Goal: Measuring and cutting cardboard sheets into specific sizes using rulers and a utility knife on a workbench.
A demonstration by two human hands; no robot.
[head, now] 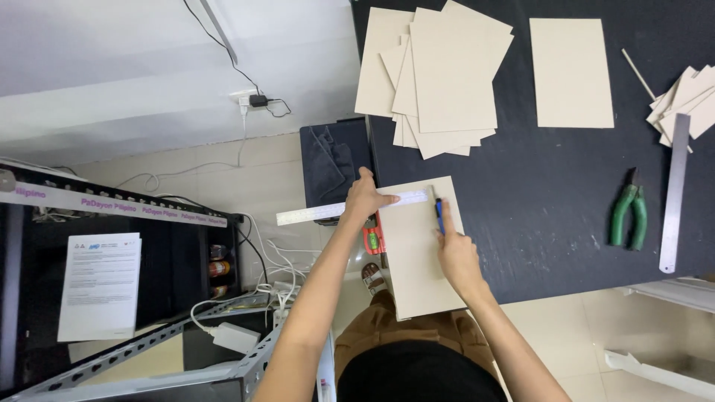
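Board: beige card sheet (417,249) on dark table (551,193), overhanging near edge.
Left hand (363,199): pressed flat on clear ruler (335,210).
Right hand (456,257): gripping blue pen (439,212).
Handling: likely light, stiff; hold by edges.

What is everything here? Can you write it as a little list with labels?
left hand: pressing the clear ruler flat
right hand: holding a blue pen at the ruler's edge
under the hands: beige board sheet on the dark table
behind: pile of beige sheets, single sheet
right side: green pliers, steel ruler
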